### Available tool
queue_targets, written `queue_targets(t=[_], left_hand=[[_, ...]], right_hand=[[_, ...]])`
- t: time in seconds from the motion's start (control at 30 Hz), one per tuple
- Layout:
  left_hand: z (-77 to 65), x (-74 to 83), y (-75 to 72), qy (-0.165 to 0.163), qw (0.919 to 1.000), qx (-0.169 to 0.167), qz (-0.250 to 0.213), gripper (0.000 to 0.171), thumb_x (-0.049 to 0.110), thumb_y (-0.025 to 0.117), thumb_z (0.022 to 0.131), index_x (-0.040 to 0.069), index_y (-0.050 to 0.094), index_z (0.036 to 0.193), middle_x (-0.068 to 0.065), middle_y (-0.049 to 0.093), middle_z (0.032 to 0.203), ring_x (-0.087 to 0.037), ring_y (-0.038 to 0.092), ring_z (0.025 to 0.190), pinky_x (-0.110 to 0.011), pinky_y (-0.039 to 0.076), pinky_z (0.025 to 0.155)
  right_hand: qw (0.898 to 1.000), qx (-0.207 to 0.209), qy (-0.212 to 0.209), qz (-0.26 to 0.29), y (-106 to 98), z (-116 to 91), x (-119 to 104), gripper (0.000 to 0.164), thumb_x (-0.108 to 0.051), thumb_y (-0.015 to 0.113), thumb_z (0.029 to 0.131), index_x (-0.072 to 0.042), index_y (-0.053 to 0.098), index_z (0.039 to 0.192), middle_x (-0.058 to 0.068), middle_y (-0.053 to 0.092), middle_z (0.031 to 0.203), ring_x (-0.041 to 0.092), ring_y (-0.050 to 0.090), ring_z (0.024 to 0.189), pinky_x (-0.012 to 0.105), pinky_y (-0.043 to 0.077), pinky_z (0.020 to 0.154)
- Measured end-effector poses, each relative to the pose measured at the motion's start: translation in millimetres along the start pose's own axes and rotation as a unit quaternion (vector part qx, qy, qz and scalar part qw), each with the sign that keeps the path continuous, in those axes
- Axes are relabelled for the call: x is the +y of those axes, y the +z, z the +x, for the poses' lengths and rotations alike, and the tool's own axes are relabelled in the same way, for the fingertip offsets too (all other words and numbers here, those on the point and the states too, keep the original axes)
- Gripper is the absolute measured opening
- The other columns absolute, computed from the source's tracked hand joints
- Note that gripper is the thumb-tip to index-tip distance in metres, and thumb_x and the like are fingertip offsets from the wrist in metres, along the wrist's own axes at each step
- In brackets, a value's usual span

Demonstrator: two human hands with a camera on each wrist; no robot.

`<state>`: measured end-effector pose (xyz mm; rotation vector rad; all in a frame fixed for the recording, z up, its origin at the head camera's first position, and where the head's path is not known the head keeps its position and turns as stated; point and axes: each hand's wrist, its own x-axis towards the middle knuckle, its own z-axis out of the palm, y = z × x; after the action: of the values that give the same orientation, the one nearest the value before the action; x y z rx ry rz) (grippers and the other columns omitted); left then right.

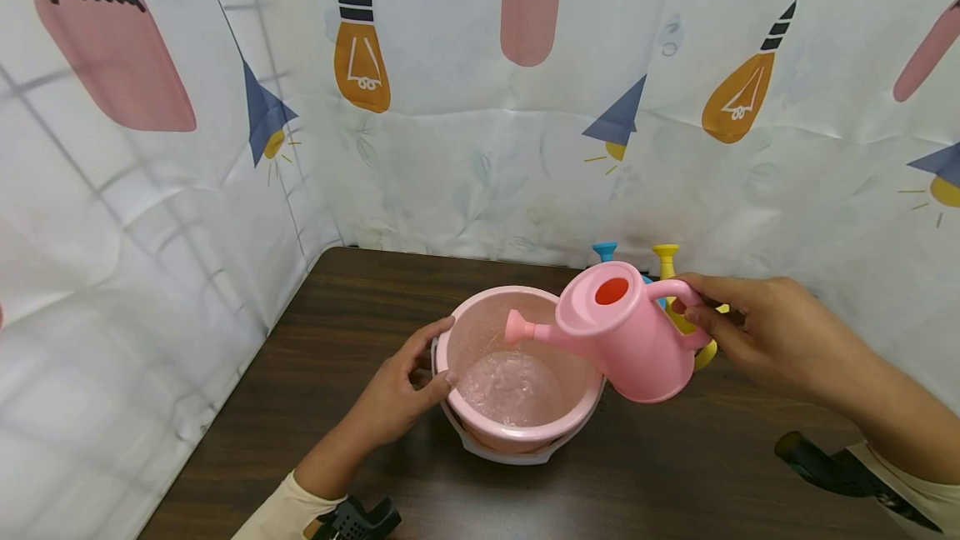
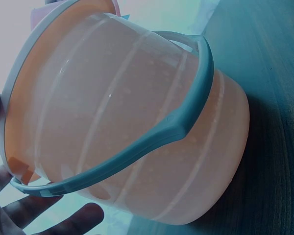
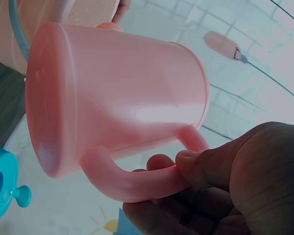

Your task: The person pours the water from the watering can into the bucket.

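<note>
A pink watering can (image 1: 637, 348) is tipped to the left, its round spout head over a pink bucket (image 1: 517, 432). My right hand (image 1: 757, 332) grips the can by its loop handle (image 3: 132, 183), thumb on top and fingers curled beneath. Rippling, bubbly water (image 1: 513, 388) lies in the bucket. On the left side of the bucket, my left hand (image 1: 390, 390) holds the rim between thumb and fingers. The bucket's carrying handle (image 2: 171, 128) hangs down along its outer wall.
Behind the pink can stand a blue watering can (image 3: 1, 181) and a yellow watering can (image 1: 705, 355), mostly hidden. All stand on a dark wooden table (image 1: 360, 307). A white cloth printed with lamps (image 1: 465, 173) hangs behind and at the left.
</note>
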<state>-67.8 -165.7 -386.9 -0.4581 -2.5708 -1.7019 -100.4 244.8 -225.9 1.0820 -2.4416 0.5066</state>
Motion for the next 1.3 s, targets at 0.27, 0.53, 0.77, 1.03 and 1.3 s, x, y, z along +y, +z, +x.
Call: queue_targets(t=[0.27,0.53,0.77,1.03,1.3], left_hand=[[0.0,0.7,0.0,-0.004,1.0000,-0.001,-0.002,0.064,0.023,0.067,0.097,0.031,0.041,0.155,-0.009,0.063,0.125,-0.023,0.064,0.105,-0.035,0.054,0.080],[0.2,0.8,0.1,-0.008,1.0000,-0.001,0.001,0.064,0.026,0.068,0.097,0.031,0.041,0.155,-0.009,0.061,0.129,-0.023,0.063,0.106,-0.037,0.054,0.082],[0.2,1.3,-0.1,-0.012,0.9999,-0.001,0.002,0.064,0.029,0.068,0.097,0.032,0.041,0.155,-0.009,0.061,0.129,-0.023,0.063,0.105,-0.039,0.053,0.082],[0.1,0.2,-0.6,-0.010,0.9999,-0.001,0.005,0.064,0.031,0.068,0.097,0.032,0.041,0.155,-0.008,0.061,0.127,-0.023,0.062,0.105,-0.038,0.053,0.082],[-0.2,-1.0,-0.4,-0.004,1.0000,-0.001,0.005,0.065,0.029,0.068,0.097,0.033,0.041,0.155,-0.008,0.061,0.128,-0.023,0.063,0.104,-0.037,0.053,0.081]], right_hand=[[1.000,-0.005,0.004,0.003,0.5,-0.2,-0.2,0.043,0.006,0.080,0.080,-0.021,0.076,0.114,-0.019,0.065,0.079,-0.002,0.053,0.064,0.014,0.042,0.054],[1.000,-0.005,0.003,0.007,0.1,-0.1,-0.5,0.042,0.006,0.080,0.080,-0.020,0.075,0.113,-0.019,0.065,0.078,-0.002,0.053,0.064,0.014,0.041,0.054],[1.000,-0.006,0.002,0.010,0.2,0.2,-0.4,0.042,0.006,0.080,0.080,-0.020,0.075,0.113,-0.018,0.064,0.078,-0.002,0.052,0.063,0.014,0.041,0.053],[1.000,-0.004,-0.006,0.009,0.0,1.6,-0.2,0.043,0.007,0.080,0.079,-0.019,0.076,0.113,-0.017,0.065,0.080,-0.001,0.052,0.063,0.014,0.041,0.053],[1.000,-0.010,-0.001,0.014,0.0,1.7,-1.6,0.043,0.007,0.080,0.080,-0.018,0.076,0.115,-0.020,0.067,0.083,-0.002,0.059,0.065,0.013,0.044,0.055]])
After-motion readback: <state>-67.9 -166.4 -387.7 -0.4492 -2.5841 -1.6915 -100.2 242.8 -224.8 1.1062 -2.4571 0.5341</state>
